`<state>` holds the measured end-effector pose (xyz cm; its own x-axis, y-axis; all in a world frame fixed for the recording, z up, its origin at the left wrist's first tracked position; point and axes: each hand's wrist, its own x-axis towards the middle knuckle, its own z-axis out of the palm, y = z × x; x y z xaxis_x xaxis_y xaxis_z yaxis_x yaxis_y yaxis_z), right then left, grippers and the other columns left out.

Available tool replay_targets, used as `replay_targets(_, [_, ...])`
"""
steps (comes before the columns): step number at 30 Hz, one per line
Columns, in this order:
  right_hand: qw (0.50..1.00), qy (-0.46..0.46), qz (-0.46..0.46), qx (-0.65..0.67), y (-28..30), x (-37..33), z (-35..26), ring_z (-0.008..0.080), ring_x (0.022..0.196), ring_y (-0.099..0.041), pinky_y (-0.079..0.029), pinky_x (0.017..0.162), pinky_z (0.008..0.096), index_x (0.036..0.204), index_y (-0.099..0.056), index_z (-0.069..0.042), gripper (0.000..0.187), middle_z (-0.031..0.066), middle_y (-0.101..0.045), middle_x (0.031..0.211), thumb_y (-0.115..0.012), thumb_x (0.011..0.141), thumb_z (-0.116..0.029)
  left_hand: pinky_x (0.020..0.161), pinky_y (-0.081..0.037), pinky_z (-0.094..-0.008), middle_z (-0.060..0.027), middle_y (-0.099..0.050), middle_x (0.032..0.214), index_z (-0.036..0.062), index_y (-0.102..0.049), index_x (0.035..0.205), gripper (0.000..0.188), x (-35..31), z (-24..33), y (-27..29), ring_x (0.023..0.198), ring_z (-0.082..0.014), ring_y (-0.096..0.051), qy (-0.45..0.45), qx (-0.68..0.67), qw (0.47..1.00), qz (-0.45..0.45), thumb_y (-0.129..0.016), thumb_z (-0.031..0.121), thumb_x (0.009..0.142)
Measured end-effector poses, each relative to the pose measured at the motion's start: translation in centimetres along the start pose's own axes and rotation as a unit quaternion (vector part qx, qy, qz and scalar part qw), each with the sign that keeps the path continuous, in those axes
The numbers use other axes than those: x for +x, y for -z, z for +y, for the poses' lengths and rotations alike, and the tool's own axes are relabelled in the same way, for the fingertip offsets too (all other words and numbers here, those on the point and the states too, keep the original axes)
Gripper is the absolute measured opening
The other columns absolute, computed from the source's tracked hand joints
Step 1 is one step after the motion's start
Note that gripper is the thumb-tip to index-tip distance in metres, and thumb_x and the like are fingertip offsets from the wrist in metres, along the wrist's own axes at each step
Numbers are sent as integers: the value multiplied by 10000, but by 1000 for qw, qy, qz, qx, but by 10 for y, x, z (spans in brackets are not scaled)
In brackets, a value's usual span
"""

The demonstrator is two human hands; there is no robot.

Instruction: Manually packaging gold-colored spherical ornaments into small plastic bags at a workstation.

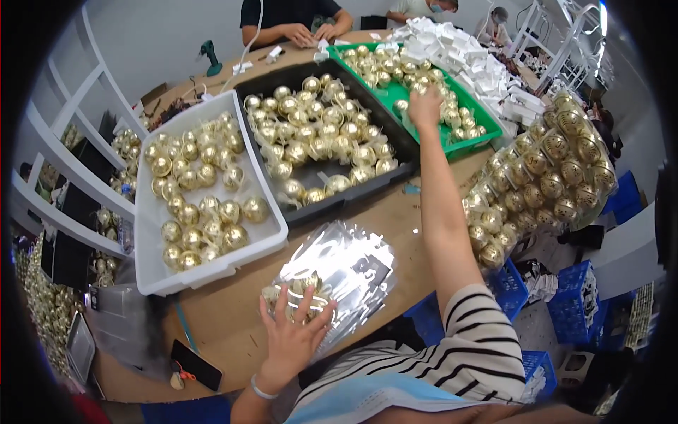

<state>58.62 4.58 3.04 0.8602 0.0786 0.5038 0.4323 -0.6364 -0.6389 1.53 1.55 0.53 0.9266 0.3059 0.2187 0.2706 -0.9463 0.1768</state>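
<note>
Fingers spread, my left hand point(295, 336) rests on a clear plastic bag point(357, 265) at the table's near edge. Under and beside those fingers, a few gold ball ornaments point(305, 284) show through the film. My right arm stretches far forward, and my right hand point(425, 109) is down among gold balls in the green tray point(478, 147). Its fingertips are partly hidden and blurred, so I cannot tell whether they grip a ball. The black tray point(397, 178) and the white tray point(279, 244) hold more gold balls, several wrapped in clear film.
A stack of packed gold balls point(554, 166) stands to the right. White pieces point(452, 46) heap behind the green tray. A phone point(196, 365) lies near left, a green power drill point(210, 58) far left. Across the table a person's hands point(314, 33) work. Blue crates point(573, 300) sit below right.
</note>
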Motion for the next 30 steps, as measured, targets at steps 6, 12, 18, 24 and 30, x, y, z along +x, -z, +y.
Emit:
replay_targets(6, [982, 119, -39, 142, 152, -155, -71, 395, 1197, -582, -449, 1032, 426, 1340, -529, 18, 542, 248, -592, 1298, -707, 917, -269, 1143, -175, -705, -17, -404, 1582, 378, -601, 1381, 576, 15, 1, 12, 1450, -411, -298, -12, -32, 999, -8, -777, 337, 834])
replay_targets(12, [960, 217, -162, 74, 151, -234, -3, 422, 1172, -559, -468, 1004, 429, 1395, -461, -23, 612, 212, -507, 1338, -747, 874, -169, 1152, -144, -728, -27, -424, 1558, 360, -617, 1364, 563, 15, 0, 11, 1446, -411, -301, -20, -24, 1000, 1, -779, 338, 826])
replay_targets(18, [884, 398, -243, 38, 155, -233, 9, 394, 1182, -555, -481, 969, 430, 1393, -451, -33, 638, 217, -505, 1314, -763, 845, -131, 1128, -113, -793, -125, -458, 1477, 280, -663, 1291, 508, 21, -2, 18, 1469, -472, -255, -63, -53, 997, -16, -795, 324, 803])
replay_targets(24, [888, 303, -308, 158, 220, -261, -6, 346, 1089, -535, -468, 954, 379, 1357, -509, -39, 667, 168, -523, 1254, -804, 766, -135, 1165, -127, -740, -127, -524, 1335, 241, -688, 1239, 518, 30, -7, 16, 1476, -469, -269, -62, -87, 994, -4, -834, 321, 748])
replay_targets(30, [880, 263, -391, 62, 240, -283, 48, 315, 1095, -499, -448, 982, 386, 1304, -605, -82, 675, 143, -571, 1133, -833, 673, -158, 1166, -146, -725, -113, -501, 1330, 229, -684, 1220, 494, 32, -6, 17, 1481, -453, -274, -64, -77, 995, 1, -827, 302, 753])
